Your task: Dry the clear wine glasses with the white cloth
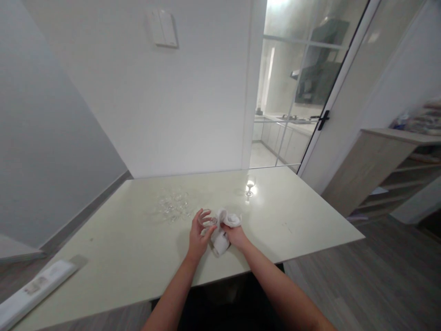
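Close to the table's front edge, my left hand point(199, 233) has its fingers wrapped round the bowl of a clear wine glass point(206, 221), tilted toward the right. My right hand point(235, 234) grips a white cloth point(220, 241), which bunches up above the fingers and hangs below them. The cloth meets the glass between both hands, and it hides the glass's stem and foot. A cluster of several clear glasses point(173, 205) stands on the table to the left. One more wine glass point(249, 187) stands upright at the back right, beside a bright reflection.
The pale glossy table point(124, 243) reaches back to a white wall point(186, 105). A long white box point(37, 287) lies at the front left corner. A glazed door point(285, 82) is behind the table, and a wooden shelf unit point(375, 161) stands to the right.
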### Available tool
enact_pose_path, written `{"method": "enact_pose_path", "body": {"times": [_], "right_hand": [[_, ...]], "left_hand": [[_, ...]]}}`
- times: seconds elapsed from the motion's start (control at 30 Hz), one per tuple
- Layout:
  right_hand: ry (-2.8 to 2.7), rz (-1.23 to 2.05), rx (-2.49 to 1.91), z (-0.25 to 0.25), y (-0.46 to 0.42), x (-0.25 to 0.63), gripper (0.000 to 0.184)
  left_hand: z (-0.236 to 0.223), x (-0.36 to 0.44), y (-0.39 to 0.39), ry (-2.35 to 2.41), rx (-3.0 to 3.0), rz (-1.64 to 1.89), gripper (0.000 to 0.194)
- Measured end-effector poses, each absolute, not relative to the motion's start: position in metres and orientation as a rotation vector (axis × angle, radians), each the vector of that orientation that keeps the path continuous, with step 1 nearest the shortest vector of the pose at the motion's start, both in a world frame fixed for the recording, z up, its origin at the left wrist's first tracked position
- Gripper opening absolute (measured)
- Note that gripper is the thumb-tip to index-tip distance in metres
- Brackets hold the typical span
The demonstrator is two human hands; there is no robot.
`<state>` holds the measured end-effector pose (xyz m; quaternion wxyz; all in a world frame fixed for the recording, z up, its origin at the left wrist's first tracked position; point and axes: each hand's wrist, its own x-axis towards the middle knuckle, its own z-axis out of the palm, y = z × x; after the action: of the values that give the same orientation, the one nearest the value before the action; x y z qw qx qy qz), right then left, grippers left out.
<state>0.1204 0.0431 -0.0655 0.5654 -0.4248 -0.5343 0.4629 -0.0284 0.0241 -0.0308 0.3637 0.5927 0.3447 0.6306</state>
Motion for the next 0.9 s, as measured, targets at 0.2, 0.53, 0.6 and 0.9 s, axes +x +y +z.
{"method": "enact_pose_path", "body": {"times": [0.2,0.53,0.6,0.9], "right_hand": [[-1.341,1.137,-1.000,-0.056,0.035,0.119,0.023],[-1.427,1.031,-1.042,-0.057,0.032,0.120,0.021],[-1.471,1.027,-1.000,-0.053,0.032,0.119,0.022],[-1.643,0.831,-1.078,-0.062,0.033,0.124,0.037]], "left_hand": [[-0.031,-0.031,0.026,1.007,1.534,1.706,0.071],[0.011,-0.023,0.023,1.070,1.489,1.985,0.073],[0.030,-0.015,0.022,1.020,1.510,1.991,0.074],[0.052,0.062,0.046,0.965,1.810,1.087,0.062]]}}
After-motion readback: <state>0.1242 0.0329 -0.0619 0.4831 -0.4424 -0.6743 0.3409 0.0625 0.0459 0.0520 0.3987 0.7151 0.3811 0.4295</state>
